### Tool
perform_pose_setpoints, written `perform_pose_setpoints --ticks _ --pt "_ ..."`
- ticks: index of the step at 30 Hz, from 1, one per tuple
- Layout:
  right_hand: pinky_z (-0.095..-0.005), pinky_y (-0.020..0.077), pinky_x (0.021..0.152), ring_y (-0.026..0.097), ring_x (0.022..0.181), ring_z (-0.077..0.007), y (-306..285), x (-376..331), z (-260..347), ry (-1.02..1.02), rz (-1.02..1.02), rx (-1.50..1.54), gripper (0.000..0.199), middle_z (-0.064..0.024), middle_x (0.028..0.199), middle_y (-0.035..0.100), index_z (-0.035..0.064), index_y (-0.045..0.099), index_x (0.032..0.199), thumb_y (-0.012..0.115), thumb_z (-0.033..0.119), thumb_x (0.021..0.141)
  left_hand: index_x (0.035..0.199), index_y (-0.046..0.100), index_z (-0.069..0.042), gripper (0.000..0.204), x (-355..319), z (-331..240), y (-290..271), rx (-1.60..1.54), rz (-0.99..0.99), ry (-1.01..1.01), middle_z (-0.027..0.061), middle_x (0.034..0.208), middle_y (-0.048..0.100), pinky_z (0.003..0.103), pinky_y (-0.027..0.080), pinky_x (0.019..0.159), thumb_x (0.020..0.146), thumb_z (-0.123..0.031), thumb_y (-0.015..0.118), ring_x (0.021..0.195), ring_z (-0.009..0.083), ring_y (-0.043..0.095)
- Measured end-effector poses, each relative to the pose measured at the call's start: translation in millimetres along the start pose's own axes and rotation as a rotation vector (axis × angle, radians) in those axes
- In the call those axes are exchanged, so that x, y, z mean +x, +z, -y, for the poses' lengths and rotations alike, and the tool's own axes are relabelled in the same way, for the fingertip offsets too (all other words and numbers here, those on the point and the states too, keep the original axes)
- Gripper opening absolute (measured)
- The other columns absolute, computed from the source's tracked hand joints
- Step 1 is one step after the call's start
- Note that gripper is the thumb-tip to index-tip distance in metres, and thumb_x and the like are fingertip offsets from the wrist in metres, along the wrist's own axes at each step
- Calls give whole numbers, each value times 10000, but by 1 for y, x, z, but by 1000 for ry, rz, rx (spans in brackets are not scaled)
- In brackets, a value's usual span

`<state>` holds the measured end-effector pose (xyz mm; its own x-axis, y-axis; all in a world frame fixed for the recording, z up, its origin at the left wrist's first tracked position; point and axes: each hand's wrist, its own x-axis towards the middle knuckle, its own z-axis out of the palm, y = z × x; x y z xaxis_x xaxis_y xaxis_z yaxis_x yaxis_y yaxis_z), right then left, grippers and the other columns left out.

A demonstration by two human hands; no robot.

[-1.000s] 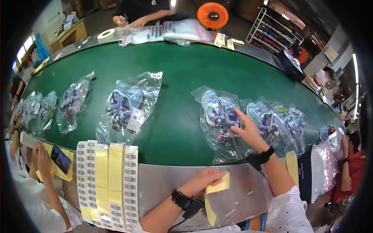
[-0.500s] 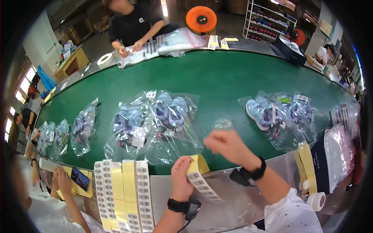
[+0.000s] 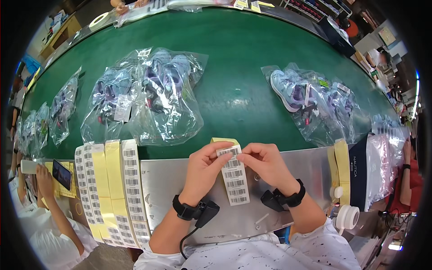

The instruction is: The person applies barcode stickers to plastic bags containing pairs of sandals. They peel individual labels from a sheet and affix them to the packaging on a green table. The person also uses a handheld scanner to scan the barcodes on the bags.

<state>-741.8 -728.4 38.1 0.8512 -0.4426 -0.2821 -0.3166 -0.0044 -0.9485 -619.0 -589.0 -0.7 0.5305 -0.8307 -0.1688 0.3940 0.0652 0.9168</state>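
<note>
In front of me hangs a strip of barcode labels [image 3: 236, 184], white with black bars and a yellow backing folded over at its top. My left hand [image 3: 207, 168] is closed on the strip's upper left side, thumb across the front. On the opposite edge my right hand [image 3: 263, 162] pinches near the top label with thumb and forefinger. Whether a label is lifting from the backing there is hidden by the fingertips. Beyond my hands, shoes in a clear plastic bag [image 3: 166, 90] lie to the left, and more bagged shoes [image 3: 310, 99] to the right.
Long label sheets [image 3: 130, 180] hang over the metal edge [image 3: 166, 180] on my left. A co-worker's arm [image 3: 58, 216] and a phone [image 3: 62, 174] are farther left. Yellow strips [image 3: 342, 166], a dark box [image 3: 358, 173] and a white roll [image 3: 347, 217] stand right. The green belt [image 3: 234, 54] stretches ahead.
My right hand has come down from over the belt to the strip and now pinches its edge. The strip hangs straighter. The view has tilted downward.
</note>
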Motion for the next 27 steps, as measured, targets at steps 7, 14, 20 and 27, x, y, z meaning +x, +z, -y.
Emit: perform_pose_setpoints --ticks 7,14,20,27 --pt "-229 418 579 535 686 -92 -6 17 -2 -334 -126 -175 137 -34 824 571 13 692 945 680 11 809 1140 626 31 239 -1 -1 6 148 -20 53 64 954 699 208 507 730 904 -8 610 833 65 634" --pt "-295 464 597 567 691 -185 -5 7 6 -544 -219 -487 121 -76 837 567 2 681 911 694 -1 791 1136 622 32 230 3 6 9 126 -19 40 62 935 700 199 506 716 912 -8 596 823 60 635" --pt "-329 478 601 580 700 -227 -5 3 0 -671 -269 -651 128 -94 852 569 -8 665 882 699 -22 760 1173 595 30 265 4 8 12 131 -11 -1 71 977 692 208 513 739 909 8 589 847 66 637" --pt "-308 485 603 581 700 -210 -17 8 10 -710 -276 -609 109 -109 911 590 -17 642 835 697 -43 744 1331 451 15 484 14 23 19 115 41 -77 95 1132 632 244 510 821 873 62 600 993 102 614"
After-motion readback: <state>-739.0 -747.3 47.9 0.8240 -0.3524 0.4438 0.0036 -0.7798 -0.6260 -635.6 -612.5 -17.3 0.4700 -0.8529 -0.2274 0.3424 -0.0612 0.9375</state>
